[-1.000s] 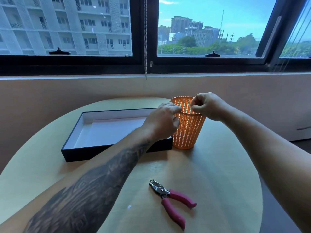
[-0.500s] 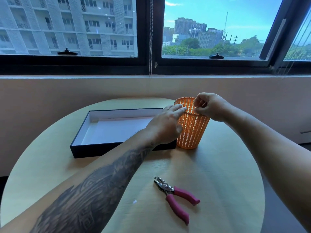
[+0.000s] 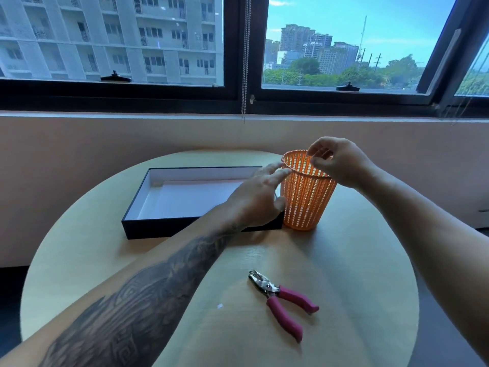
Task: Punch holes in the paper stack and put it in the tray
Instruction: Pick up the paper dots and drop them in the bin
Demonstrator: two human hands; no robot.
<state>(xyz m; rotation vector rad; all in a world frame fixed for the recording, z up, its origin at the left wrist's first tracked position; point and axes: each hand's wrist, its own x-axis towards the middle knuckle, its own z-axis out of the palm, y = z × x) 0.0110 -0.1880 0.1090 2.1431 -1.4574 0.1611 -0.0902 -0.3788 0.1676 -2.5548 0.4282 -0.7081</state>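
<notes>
- The orange basket (image 3: 304, 202) at the centre of the frame looks light and tall, and it stands just beside the right-hand end of the tray (image 3: 185, 229). A push from the left hand (image 3: 258, 197), whose straight fingers (image 3: 280, 173) rest against the near rim, could tip it toward the window or skid it across the table (image 3: 357, 260)
- The right hand (image 3: 336, 161) hovers over the basket's mouth from the right of the frame. If it dips in while the left hand presses sideways, the two could drag the basket over between them
- No paper stack is plainly visible. A flat white layer lies on the tray's floor, left of centre, and I cannot tell whether that is paper or only the lining, so a reach there may find nothing to punch
- The hole punch (image 3: 283, 300) lies alone at lower centre, its pink handles pointing to the lower right, well apart from both hands. A forearm swept over it could knock it toward the near edge of the table
- Left hand: palm down, fingers spread and nearly straight, fingertips on the basket's rim, thumb low beside its wall, holding nothing
- Right hand: wrist raised, fingers loosely curled above the rim, thumb and forefinger close together. Nothing shows between them, and whether they touch the rim I cannot tell
</notes>
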